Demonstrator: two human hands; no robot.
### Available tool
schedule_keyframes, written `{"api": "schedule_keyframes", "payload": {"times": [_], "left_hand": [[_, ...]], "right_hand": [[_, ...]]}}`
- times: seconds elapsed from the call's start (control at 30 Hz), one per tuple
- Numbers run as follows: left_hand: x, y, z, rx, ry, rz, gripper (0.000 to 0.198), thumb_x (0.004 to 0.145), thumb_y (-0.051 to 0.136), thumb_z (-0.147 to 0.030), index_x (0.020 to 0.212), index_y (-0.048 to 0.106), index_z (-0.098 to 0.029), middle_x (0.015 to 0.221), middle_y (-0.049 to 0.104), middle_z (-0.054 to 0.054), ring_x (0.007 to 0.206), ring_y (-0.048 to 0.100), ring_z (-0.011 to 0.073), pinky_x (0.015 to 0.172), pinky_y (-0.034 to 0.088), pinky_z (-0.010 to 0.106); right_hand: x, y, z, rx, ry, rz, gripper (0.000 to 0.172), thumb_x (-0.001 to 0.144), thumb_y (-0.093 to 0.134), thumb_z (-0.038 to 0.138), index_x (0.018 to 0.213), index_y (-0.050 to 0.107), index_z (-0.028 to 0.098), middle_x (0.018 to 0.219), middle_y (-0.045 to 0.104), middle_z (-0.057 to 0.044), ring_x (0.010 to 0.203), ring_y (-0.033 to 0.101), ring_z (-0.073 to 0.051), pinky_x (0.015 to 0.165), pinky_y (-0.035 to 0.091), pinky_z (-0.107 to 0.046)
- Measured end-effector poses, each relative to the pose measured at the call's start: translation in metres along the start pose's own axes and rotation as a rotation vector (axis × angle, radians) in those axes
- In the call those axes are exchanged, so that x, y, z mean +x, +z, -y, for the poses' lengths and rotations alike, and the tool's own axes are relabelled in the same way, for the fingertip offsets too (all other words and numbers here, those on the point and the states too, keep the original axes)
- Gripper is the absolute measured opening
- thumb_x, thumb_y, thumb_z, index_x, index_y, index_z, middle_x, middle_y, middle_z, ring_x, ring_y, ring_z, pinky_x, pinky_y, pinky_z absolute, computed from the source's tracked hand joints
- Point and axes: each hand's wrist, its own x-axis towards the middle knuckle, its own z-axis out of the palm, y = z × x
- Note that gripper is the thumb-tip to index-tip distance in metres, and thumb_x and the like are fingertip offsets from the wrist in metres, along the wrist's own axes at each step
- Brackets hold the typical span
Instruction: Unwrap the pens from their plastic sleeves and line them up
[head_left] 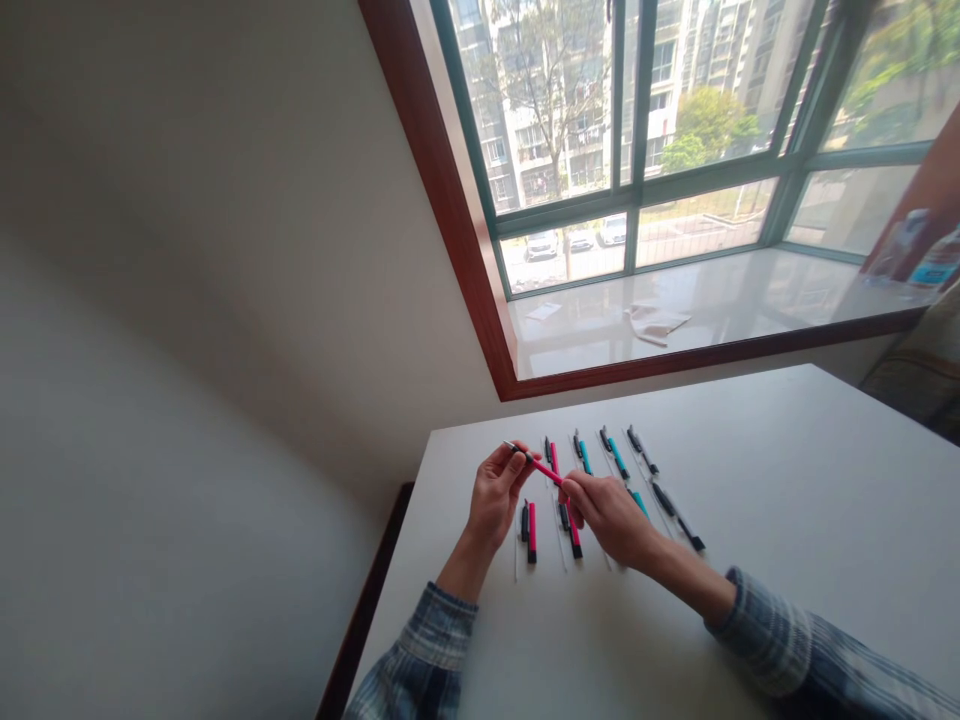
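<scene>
Both hands are narrowed to a pinch on the same slim pink pen with a black tip (545,469), which is lifted off the table and slants between them. The left hand (496,497) holds it toward the black end, and the right hand (607,518) closes on the pink end, its fingertips (568,486) pressed against the barrel.

Just below the left hand, a short pink pen barrel (532,532) lies beside a short black pen piece (525,521). Under the right hand's fingers runs a longer pink-and-black pen (572,532), partly hidden. Ahead of and to the right of the right hand lie teal-and-black pens (616,457) and all-black pens (677,515) in a loose row – thin white strips (559,530) lie among them.

All of this rests on a white table (750,470), and blue plaid sleeves (765,630) cover both forearms. Well beyond the hands, crumpled paper (656,322) sits on a pale window sill (712,310).
</scene>
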Motion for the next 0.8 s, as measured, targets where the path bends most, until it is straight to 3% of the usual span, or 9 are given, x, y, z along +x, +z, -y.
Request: {"api": "schedule_keyframes", "payload": {"times": [0.13,0.23,0.3,0.37,0.43,0.5,0.57,0.67,0.8], "left_hand": [[0.0,0.0,-0.003,-0.002,0.009,0.042,0.024,0.077,0.09,-0.028,0.091,0.076,-0.014,0.092,0.066,0.001,0.092,0.07,0.014,0.094,0.056,0.026],[-0.001,-0.001,-0.004,-0.014,-0.015,0.043,0.026,0.077,0.089,-0.029,0.092,0.074,-0.014,0.092,0.065,0.001,0.09,0.07,0.0137,0.094,0.057,0.026],[-0.001,-0.001,-0.002,-0.033,-0.064,0.03,0.027,0.078,0.089,-0.03,0.094,0.073,-0.014,0.093,0.066,0.001,0.09,0.071,0.0156,0.093,0.057,0.029],[0.0,-0.002,0.001,-0.061,-0.115,0.023,0.028,0.081,0.087,-0.032,0.097,0.072,-0.015,0.095,0.067,0.002,0.092,0.072,0.0176,0.092,0.058,0.032],[0.0,-0.002,0.004,-0.09,-0.14,0.024,0.028,0.083,0.084,-0.033,0.099,0.07,-0.015,0.097,0.068,0.003,0.089,0.071,0.0169,0.087,0.059,0.032],[0.0,-0.001,0.005,-0.116,-0.157,0.029,0.029,0.084,0.083,-0.034,0.1,0.068,-0.015,0.096,0.068,0.003,0.083,0.069,0.0148,0.078,0.059,0.028],[-0.001,0.0,0.004,-0.125,-0.194,0.051,0.03,0.085,0.082,-0.035,0.101,0.067,-0.015,0.091,0.067,0.003,0.078,0.067,0.0134,0.07,0.056,0.025],[-0.003,0.003,0.0,-0.125,-0.245,0.1,0.031,0.085,0.083,-0.035,0.102,0.066,-0.014,0.084,0.064,0.002,0.074,0.064,0.0114,0.066,0.053,0.022],[-0.006,0.006,-0.001,-0.13,-0.262,0.145,0.034,0.083,0.085,-0.034,0.102,0.067,-0.013,0.083,0.062,0.001,0.072,0.062,0.0099,0.068,0.051,0.021]], "right_hand": [[0.002,0.007,-0.006,0.389,0.094,0.134,0.053,0.106,0.039,0.059,0.081,0.062,0.018,0.056,0.06,0.001,0.048,0.048,-0.012,0.052,0.035,-0.024],[0.003,0.01,-0.007,0.547,0.127,0.223,0.056,0.104,0.039,0.063,0.085,0.063,0.017,0.055,0.059,0.0,0.046,0.044,-0.012,0.048,0.033,-0.024],[0.001,0.009,-0.003,0.485,0.092,0.161,0.055,0.105,0.038,0.061,0.089,0.066,0.016,0.062,0.064,-0.002,0.052,0.051,-0.014,0.053,0.039,-0.025],[-0.002,0.007,0.004,0.319,0.013,0.053,0.045,0.106,0.044,0.054,0.106,0.07,0.017,0.078,0.071,-0.005,0.066,0.059,-0.016,0.064,0.047,-0.028],[-0.006,0.005,0.012,0.178,-0.079,0.006,0.037,0.104,0.053,0.044,0.132,0.062,0.021,0.097,0.074,-0.006,0.078,0.064,-0.018,0.075,0.051,-0.032],[-0.01,0.004,0.018,0.113,-0.174,0.05,0.047,0.102,0.057,0.032,0.148,0.05,0.025,0.113,0.072,-0.008,0.088,0.066,-0.019,0.084,0.052,-0.035],[-0.014,0.004,0.021,0.082,-0.269,0.104,0.048,0.101,0.057,0.022,0.149,0.049,0.027,0.122,0.07,-0.009,0.097,0.066,-0.02,0.091,0.052,-0.037],[-0.017,0.008,0.021,0.059,-0.367,0.128,0.043,0.099,0.06,0.015,0.14,0.057,0.027,0.117,0.071,-0.007,0.103,0.065,-0.021,0.093,0.052,-0.038],[-0.018,0.014,0.014,0.06,-0.369,0.117,0.032,0.094,0.068,0.012,0.124,0.067,0.024,0.106,0.071,-0.006,0.098,0.065,-0.019,0.089,0.053,-0.034]]}}
